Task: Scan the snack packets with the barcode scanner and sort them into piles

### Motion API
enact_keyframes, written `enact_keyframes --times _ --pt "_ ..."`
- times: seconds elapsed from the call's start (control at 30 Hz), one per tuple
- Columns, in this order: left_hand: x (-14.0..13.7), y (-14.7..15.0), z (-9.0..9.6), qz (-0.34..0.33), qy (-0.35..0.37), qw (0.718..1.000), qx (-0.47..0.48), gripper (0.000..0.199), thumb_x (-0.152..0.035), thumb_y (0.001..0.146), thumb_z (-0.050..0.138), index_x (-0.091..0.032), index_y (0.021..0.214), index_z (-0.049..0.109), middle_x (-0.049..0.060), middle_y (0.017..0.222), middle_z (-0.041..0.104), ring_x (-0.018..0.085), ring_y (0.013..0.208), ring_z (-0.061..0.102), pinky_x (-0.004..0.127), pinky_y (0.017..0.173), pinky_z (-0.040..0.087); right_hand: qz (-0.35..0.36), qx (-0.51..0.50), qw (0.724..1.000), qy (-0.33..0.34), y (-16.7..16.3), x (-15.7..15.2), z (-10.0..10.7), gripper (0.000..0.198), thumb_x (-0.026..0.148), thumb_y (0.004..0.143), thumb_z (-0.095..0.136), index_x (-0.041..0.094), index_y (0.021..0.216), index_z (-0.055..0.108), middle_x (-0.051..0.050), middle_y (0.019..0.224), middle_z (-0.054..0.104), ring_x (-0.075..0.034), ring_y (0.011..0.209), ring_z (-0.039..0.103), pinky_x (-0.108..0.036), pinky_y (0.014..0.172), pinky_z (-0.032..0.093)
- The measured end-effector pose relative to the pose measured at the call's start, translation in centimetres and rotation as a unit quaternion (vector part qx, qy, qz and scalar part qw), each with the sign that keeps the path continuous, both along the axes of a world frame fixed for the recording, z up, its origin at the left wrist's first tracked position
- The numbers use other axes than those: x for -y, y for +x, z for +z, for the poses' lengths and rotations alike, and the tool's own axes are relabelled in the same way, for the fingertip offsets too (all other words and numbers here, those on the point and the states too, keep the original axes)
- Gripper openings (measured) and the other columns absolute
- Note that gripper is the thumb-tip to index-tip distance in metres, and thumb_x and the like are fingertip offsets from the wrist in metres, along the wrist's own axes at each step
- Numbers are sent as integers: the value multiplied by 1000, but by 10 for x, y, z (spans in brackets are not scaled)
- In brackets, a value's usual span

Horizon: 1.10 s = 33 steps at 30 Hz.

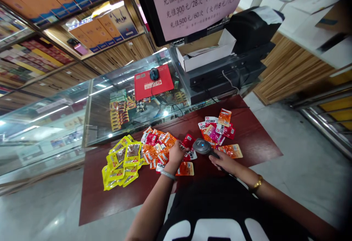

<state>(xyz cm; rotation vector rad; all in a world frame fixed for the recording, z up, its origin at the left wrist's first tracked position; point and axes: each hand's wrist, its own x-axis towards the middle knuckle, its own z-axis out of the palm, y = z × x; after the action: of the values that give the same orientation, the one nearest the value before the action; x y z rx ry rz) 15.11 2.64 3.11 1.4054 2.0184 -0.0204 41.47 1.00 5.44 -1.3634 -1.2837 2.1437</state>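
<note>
My right hand (222, 160) is wrapped round the handle of a dark barcode scanner (202, 145), whose head points left with a small blue light on top. My left hand (176, 153) has its fingers bent and closed at the edge of a red and white snack packet (191, 155), just left of the scanner head. A red packet (188, 140) lies beyond the fingertips. Orange and red packets (158, 147) are heaped left of my left hand, with yellow snack packets (123, 162) farther left. Another group of packets (216, 133) lies beyond the scanner.
The packets rest on a dark red tabletop (93, 197). Behind it is a glass display counter (101, 98) with a red mat (154, 83) and a computer mouse (154, 73). A monitor with a pink notice (192, 6) and an open white box (206, 56) stand at the back.
</note>
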Motion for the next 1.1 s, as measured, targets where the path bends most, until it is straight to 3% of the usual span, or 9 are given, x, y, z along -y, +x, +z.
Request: enact_keyframes --times 0.23,0.33,0.43,0.57,0.67,0.77,0.87,0.97,1.1 --pt "-2 15 -4 25 28 998 43 41 -33 76 75 -17 109 57 9 101 70 24 95 67 30 82 45 -19 -8 1000 11 3 -3 0 56 70 83 58 19 108 56 8 57 45 -10 48 41 -24 49 35" --pt "-10 23 -13 63 36 985 157 37 -31 76 75 -18 106 58 8 100 70 21 93 67 30 82 47 -19 5 999 26 6 -3 1 55 70 83 57 19 103 57 8 56 45 -11 48 42 -24 49 35" --pt "-20 25 -18 35 47 956 287 32 -22 82 68 -18 112 58 8 109 70 18 96 67 28 85 48 -25 19 999 41 8 -4 2 55 70 84 55 18 100 57 8 54 45 -11 47 42 -25 49 35" --pt "-17 9 -15 -99 28 990 98 31 -28 79 71 -20 108 65 10 110 68 25 108 61 37 95 45 -27 11 999 26 7 -4 0 56 71 83 55 18 99 55 9 55 43 -10 44 41 -24 48 33" --pt "-1 1 -14 -202 5 978 -52 29 -31 76 72 -19 103 69 14 113 65 31 116 54 45 100 40 -11 11 999 32 6 -3 -3 56 71 84 54 17 100 55 9 53 45 -10 43 41 -25 48 33" --pt "11 3 -16 -234 14 969 -84 32 -35 76 73 -17 102 69 16 118 63 32 120 51 45 103 37 -8 13 999 30 6 -1 -6 57 72 84 55 18 104 55 9 52 46 -11 43 41 -24 47 32" --pt "9 3 -19 -167 -13 984 -55 32 -37 77 72 -17 101 67 15 109 68 31 113 57 42 97 41 -4 7 1000 23 7 1 -6 56 71 84 56 19 104 56 8 54 46 -11 44 42 -24 46 33" --pt "-5 -4 -21 -14 -21 999 44 29 -35 83 66 -17 106 64 11 98 71 24 94 65 34 84 46 -2 15 1000 11 9 2 -2 58 72 81 58 20 107 56 7 57 47 -11 46 43 -23 47 34" --pt "-22 -7 -26 131 27 968 214 24 -35 86 61 -15 99 64 8 89 72 19 81 66 28 76 48 18 34 999 4 8 2 4 66 72 80 59 19 119 57 7 58 48 -11 45 43 -23 45 35"
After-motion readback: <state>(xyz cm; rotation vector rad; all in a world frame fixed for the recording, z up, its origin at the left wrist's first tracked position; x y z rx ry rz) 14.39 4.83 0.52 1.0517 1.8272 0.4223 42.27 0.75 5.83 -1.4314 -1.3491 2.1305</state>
